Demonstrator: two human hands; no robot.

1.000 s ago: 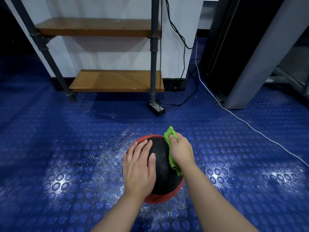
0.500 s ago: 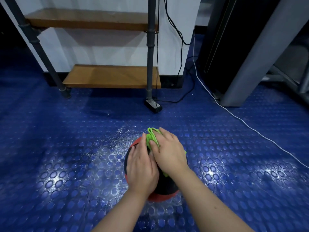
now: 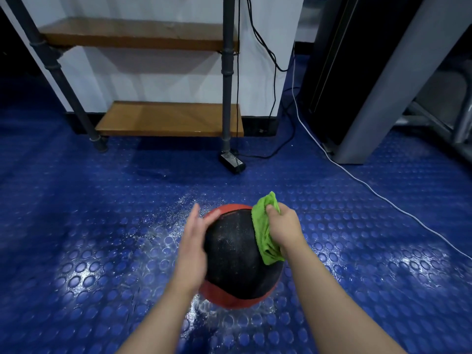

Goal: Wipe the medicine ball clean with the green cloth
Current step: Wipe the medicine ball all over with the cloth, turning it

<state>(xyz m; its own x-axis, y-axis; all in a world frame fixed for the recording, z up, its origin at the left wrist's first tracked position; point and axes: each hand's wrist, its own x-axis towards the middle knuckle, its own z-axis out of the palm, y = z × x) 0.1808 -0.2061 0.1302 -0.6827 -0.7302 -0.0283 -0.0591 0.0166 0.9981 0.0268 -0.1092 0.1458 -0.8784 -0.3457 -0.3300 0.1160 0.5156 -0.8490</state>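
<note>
The black and red medicine ball (image 3: 232, 259) sits on the wet blue studded floor in front of me. My right hand (image 3: 284, 228) grips the bunched green cloth (image 3: 264, 231) and presses it against the ball's right side. My left hand (image 3: 192, 241) lies with straight fingers against the ball's left side, its thumb over the red top edge; it is slightly blurred. The ball's black face shows between the two hands.
A pipe-framed rack with two wooden shelves (image 3: 168, 118) stands ahead against a white wall. Black cables (image 3: 270, 149) and a white cable (image 3: 383, 200) run across the floor to the right. A dark cabinet with a grey post (image 3: 373, 98) stands at right. Water droplets glisten around the ball.
My right hand has swept the cloth from the ball's top over to its right side. My left hand has slid from the top to the left side, uncovering the black face.
</note>
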